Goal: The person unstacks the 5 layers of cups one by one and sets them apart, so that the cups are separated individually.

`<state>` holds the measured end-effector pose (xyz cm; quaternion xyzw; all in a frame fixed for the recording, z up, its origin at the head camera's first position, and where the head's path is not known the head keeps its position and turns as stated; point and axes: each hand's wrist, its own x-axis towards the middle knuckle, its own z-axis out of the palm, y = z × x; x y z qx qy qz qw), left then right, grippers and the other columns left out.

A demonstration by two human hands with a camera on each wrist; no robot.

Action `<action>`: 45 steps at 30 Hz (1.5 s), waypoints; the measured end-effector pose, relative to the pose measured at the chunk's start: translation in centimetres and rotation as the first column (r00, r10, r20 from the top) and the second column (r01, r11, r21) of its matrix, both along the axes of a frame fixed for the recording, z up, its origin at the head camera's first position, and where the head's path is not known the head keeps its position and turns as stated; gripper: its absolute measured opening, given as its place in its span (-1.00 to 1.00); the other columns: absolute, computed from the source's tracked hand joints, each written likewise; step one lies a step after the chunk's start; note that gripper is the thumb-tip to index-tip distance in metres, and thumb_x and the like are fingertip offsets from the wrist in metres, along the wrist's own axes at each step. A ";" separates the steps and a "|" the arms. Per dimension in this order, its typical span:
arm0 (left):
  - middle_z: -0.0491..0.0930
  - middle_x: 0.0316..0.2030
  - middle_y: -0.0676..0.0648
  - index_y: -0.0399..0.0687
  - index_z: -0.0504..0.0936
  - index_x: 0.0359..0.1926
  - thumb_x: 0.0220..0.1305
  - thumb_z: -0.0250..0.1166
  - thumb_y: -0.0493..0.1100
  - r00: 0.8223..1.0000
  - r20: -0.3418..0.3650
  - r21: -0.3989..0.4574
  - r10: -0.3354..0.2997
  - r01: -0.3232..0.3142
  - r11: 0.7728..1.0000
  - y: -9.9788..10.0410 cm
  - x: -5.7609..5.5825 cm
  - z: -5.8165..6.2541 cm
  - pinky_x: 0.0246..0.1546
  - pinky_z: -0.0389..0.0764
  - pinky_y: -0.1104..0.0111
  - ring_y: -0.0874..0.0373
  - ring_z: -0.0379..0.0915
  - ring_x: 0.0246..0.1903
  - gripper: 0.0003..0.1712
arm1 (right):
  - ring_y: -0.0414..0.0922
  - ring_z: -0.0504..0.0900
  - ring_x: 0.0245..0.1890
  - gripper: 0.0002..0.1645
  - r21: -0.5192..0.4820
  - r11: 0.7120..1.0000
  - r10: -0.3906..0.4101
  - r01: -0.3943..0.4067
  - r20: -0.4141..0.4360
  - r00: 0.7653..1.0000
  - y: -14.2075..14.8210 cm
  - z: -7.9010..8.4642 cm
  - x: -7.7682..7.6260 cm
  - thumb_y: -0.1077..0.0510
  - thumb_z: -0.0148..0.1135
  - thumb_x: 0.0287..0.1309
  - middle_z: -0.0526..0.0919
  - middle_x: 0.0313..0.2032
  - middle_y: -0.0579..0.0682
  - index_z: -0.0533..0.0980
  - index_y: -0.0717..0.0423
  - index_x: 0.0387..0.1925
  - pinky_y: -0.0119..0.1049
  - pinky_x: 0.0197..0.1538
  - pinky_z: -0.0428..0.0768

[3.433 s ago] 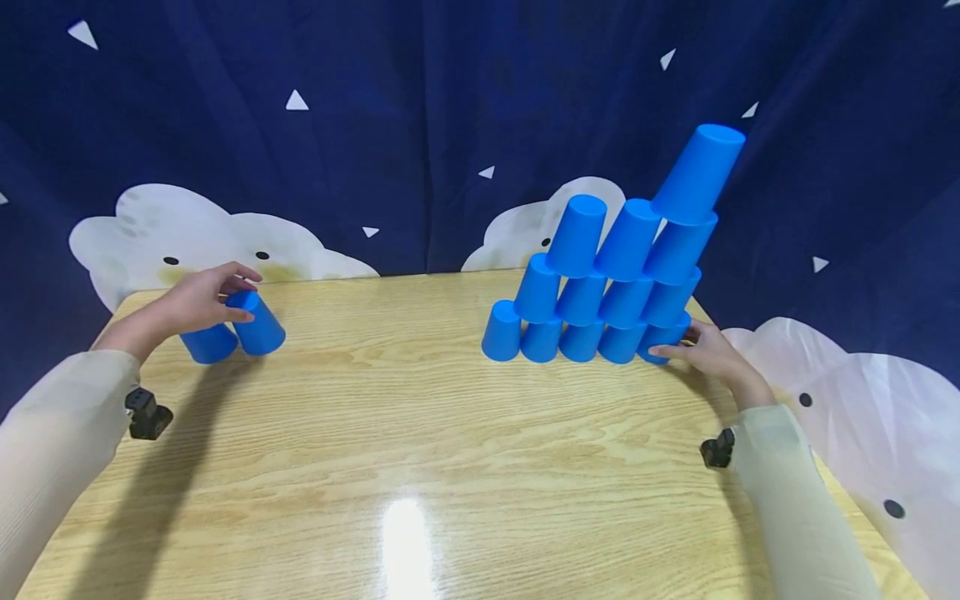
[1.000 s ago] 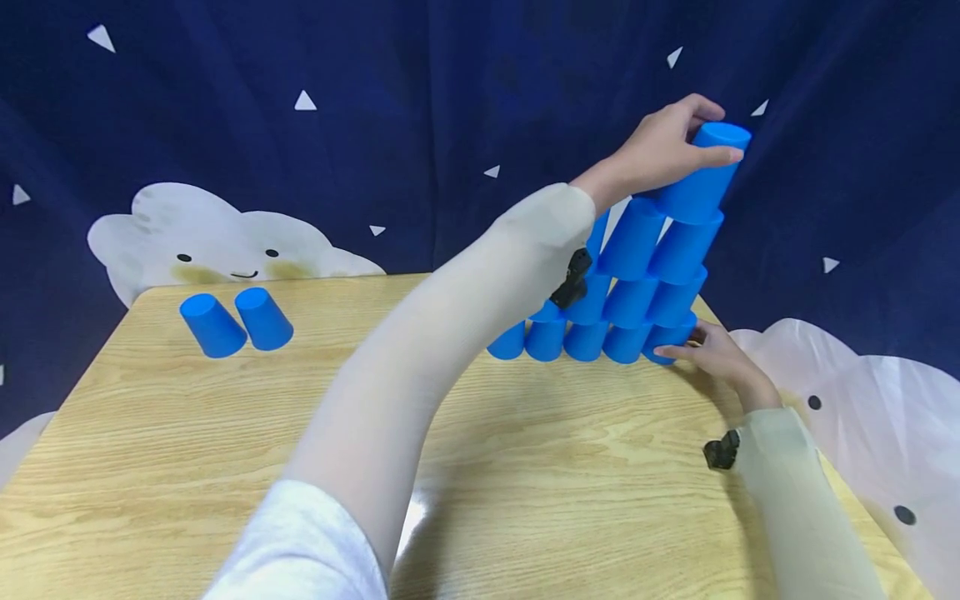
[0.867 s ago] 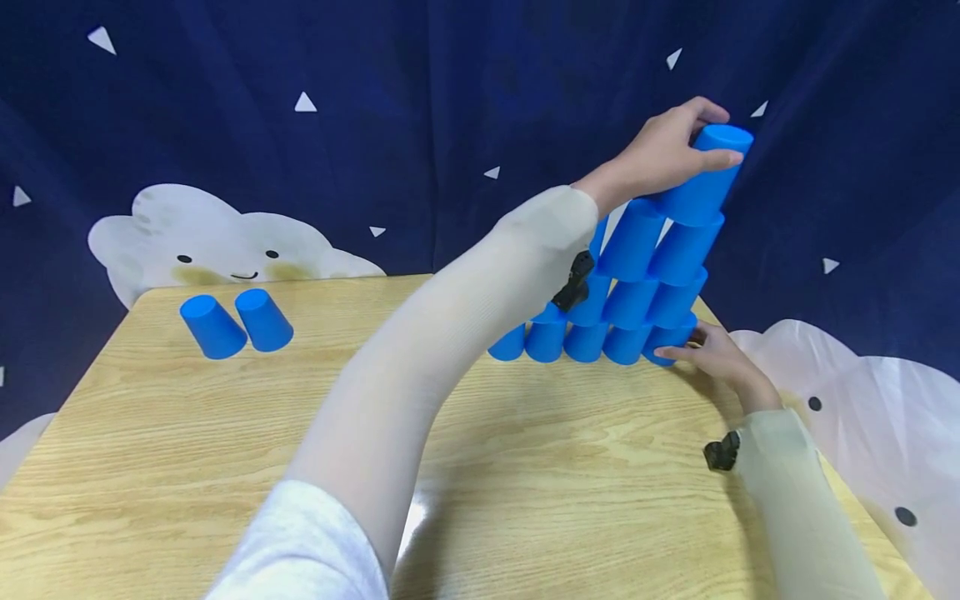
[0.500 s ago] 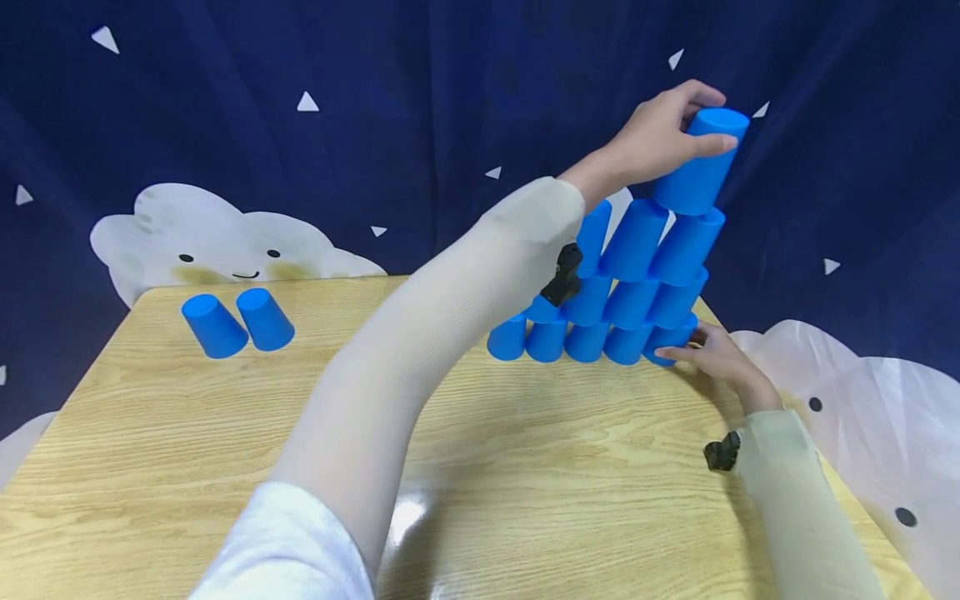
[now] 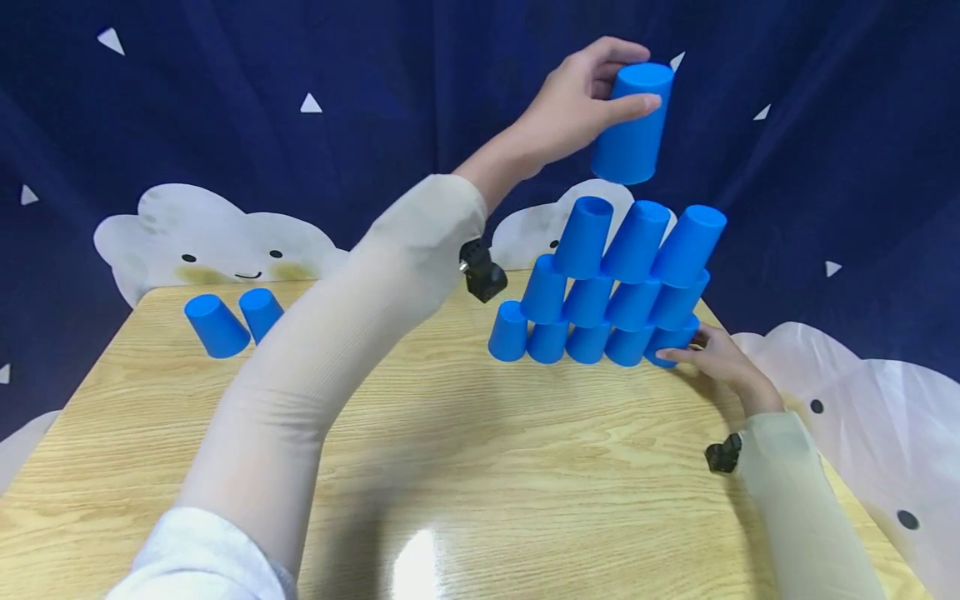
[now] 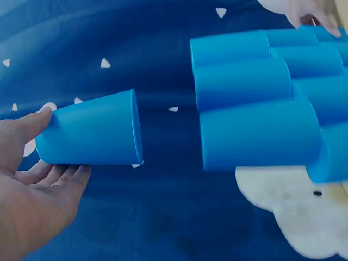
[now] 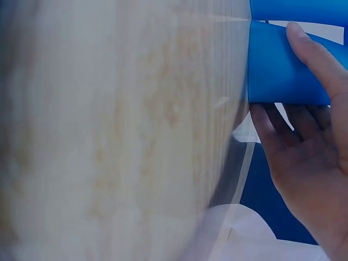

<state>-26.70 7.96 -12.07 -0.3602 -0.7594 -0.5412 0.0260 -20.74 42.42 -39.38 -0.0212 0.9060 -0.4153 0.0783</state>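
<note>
My left hand grips a blue plastic cup near its closed end, thumb on one side and fingers on the other. That cup is upside down in the air, apart from the stack below it. Three upside-down cups form the stack's top row, including a middle cup and a right-end cup. Rows of several cups stand under them. My right hand holds the bottom row's right-end cup between thumb and fingers; the right wrist view shows the thumb across this blue cup.
Two more upside-down blue cups stand at the table's left, a left one and a right one partly behind my left sleeve. The wooden table ends at a dark blue curtain with white clouds.
My left hand went from the left cups to the cup atop the stack, gripped it, then lifted it up and leftward off the top row. My right hand stays on its cup.
</note>
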 end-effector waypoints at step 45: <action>0.29 0.29 -0.39 -0.30 0.32 0.33 0.34 0.31 -0.16 0.945 0.093 -0.573 0.312 -0.205 0.793 -28.2 -1.1 -15.3 0.20 0.37 -0.18 -0.38 0.21 0.29 -0.37 | 0.31 0.28 0.27 0.03 0.012 1.000 -0.009 0.009 0.028 1.000 0.1 0.0 -0.3 -0.13 0.31 0.24 0.26 0.33 0.36 0.03 0.27 0.48 0.29 0.26 0.30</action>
